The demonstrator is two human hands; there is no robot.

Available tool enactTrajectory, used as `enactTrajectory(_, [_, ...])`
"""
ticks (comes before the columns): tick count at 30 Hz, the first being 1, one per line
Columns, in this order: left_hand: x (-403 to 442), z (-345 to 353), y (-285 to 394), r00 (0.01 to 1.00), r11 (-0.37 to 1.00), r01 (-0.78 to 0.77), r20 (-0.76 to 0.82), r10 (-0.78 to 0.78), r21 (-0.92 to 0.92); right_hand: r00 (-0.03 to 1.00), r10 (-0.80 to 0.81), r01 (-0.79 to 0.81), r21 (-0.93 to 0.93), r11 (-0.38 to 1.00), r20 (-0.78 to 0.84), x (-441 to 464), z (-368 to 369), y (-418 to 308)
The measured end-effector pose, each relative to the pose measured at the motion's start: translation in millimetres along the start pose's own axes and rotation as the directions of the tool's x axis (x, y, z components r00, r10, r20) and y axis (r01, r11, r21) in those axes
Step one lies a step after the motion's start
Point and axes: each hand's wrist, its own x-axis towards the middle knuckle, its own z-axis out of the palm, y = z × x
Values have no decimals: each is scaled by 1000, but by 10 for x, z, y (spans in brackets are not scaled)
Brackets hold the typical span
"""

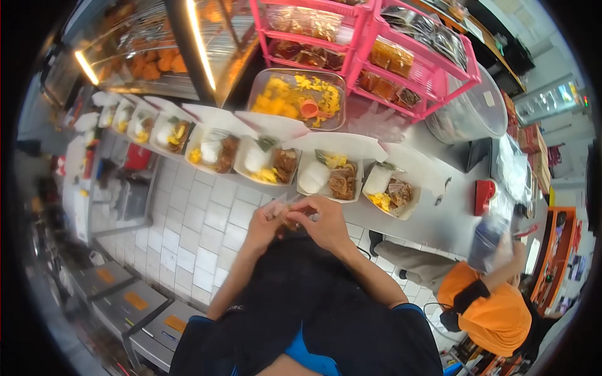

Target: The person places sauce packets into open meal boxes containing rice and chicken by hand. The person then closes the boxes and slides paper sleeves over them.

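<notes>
You've got the packet (274, 207) in front of your chest, near the boxes (335, 144); it's small and clear, so a fine pinch likely suits it. Left hand (264, 224): fingers closed on it. Right hand (324, 220): thumb and fingertip nearly meet beside it; can't tell if they grip. Boxes stand in a row, lids tipped away from you, probably to leave the food (342, 183) reachable. Tub (343, 103) sits behind, pink racks (370, 34) beyond. Worktop (433, 216) is grey, shiny; floor (188, 229) pale tile. Co-worker (486, 307) in orange on your right.
</notes>
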Motion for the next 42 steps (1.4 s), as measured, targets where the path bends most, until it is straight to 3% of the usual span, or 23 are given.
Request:
enactTrajectory(3, [-232,-38,-72,998,982,-54,-47,46,-183,998,-63,63,63,996,-1,27,85,33])
enactTrajectory(6, [-425,-86,-233,960,918,-160,-273,59,-362,906,-374,351,-142,926,-198,215,233,221])
enactTrajectory(9, [-731,-60,-154,860,864,-231,-509,-34,-448,846,-439,380,-234,895,-304,590,263,350])
enactTrajectory(10, [-861,-208,-276,895,873,-241,-446,30,-424,834,-499,398,-370,840,-235,659,276,471])
enactTrajectory(12, [-928,-352,-383,845,960,-211,-529,84,-185,789,-606,430,-610,665,-104,837,334,595])
enactTrajectory(13, [-965,-452,-388,826,984,-170,-552,111,-57,819,-566,434,-545,717,-92,847,382,601])
enactTrajectory(15, [-873,-629,-292,764,979,-204,-629,145,-23,883,-465,397,-425,814,-67,661,425,401])
enactTrajectory(17, [-576,-954,-149,738,973,-218,-639,215,75,969,-247,242,-297,924,23,488,500,316])
enactTrajectory(20, [24,-1402,319,759,939,-278,-551,345,205,998,-20,34,-221,975,62,330,654,360])
enactTrajectory(21, [239,-1564,405,750,852,-194,-487,448,486,999,22,-14,-227,974,35,300,701,319])
enactTrajectory(23, [583,-1866,450,734,462,-20,-301,610,887,995,86,-97,-222,970,-57,110,775,203])
enactTrajectory(25, [510,-2001,573,587,354,-168,-195,786,920,984,54,-89,-208,974,-169,154,733,48])
enactTrajectory(26, [392,-2016,689,575,367,-193,-198,794,910,974,68,-104,-158,982,-217,208,667,-60])
enactTrajectory(28, [216,-2190,640,726,556,-240,-233,647,795,937,-7,-95,-274,957,-349,461,441,-422])
enactTrajectory(30, [68,-2367,468,841,599,-266,-122,527,755,896,-163,2,-362,932,-413,904,161,-667])
enactTrajectory(31, [7,-2417,308,907,661,-147,-165,387,736,863,-282,106,-397,912,-420,1250,-15,-709])
enactTrajectory(32, [-141,-2390,332,956,710,-56,-168,242,702,884,-271,108,-398,911,-381,1671,-259,-658])
enactTrajectory(33, [-235,-2428,205,968,756,-75,-133,211,651,905,-268,136,-371,919,-331,2119,-465,-668])
enactTrajectory(34, [-353,-2405,214,984,781,-59,-95,150,622,852,-397,249,-404,880,-341,2709,-754,-357])
enactTrajectory(36, [-567,-2423,45,981,790,11,-162,112,613,798,-325,-199,-731,652,-507,3642,-1128,-359])
enactTrajectory(38, [-741,-2378,-108,947,794,85,-296,123,602,789,-245,-356,-744,566,-564,4219,-1302,-403])
enactTrajectory(41, [-1063,-2356,-408,829,820,203,-540,147,536,788,-245,-414,-781,467,-564,4582,-1387,-204])
enactTrajectory(42, [-1113,-2348,-521,785,842,237,-606,127,485,743,-303,-395,-756,522,-597,4591,-1378,-158])
